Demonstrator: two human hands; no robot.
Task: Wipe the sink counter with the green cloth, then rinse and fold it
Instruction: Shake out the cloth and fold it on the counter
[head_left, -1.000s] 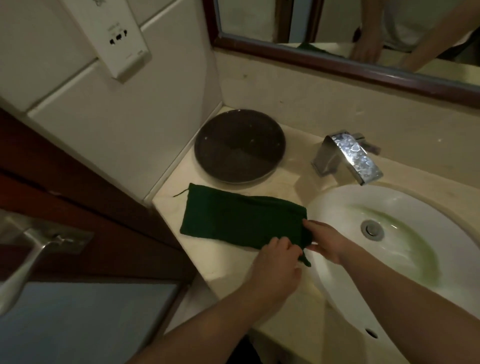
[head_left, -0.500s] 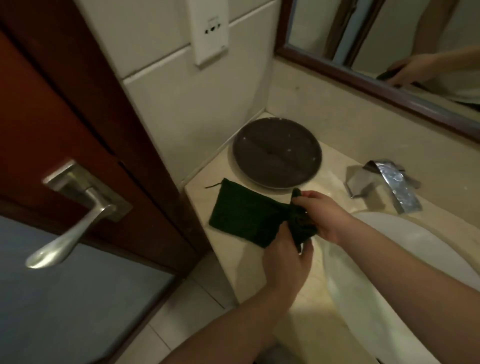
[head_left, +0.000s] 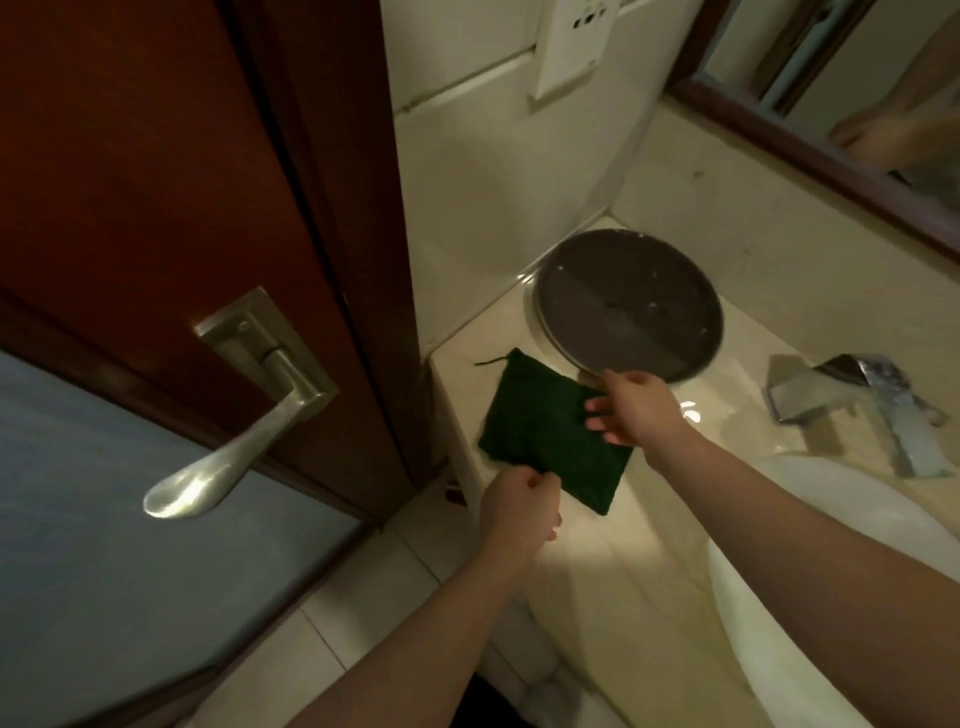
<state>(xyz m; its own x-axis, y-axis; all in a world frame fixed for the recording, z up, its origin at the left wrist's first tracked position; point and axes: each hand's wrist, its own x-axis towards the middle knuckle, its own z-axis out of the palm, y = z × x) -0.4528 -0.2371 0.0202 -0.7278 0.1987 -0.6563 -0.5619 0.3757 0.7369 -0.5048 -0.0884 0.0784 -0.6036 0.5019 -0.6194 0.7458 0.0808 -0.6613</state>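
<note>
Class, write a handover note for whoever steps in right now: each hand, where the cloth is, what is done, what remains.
Left hand: curled, pinching the near edge of the green cloth.
Right hand: open, fingers spread on the cloth's far side.
Cloth: folded flat on the counter, beside the dark round tray.
Done: folding looks finished; wiping and rinsing cannot be confirmed.
Left: probably smooth and release.

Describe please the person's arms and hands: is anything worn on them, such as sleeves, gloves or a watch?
The left hand and right hand are bare, without gloves. The left forearm and right forearm are bare too: no sleeve shows up to the picture's edge. No watch or bracelet is on either wrist. The picture is too soft to tell small rings.
</note>
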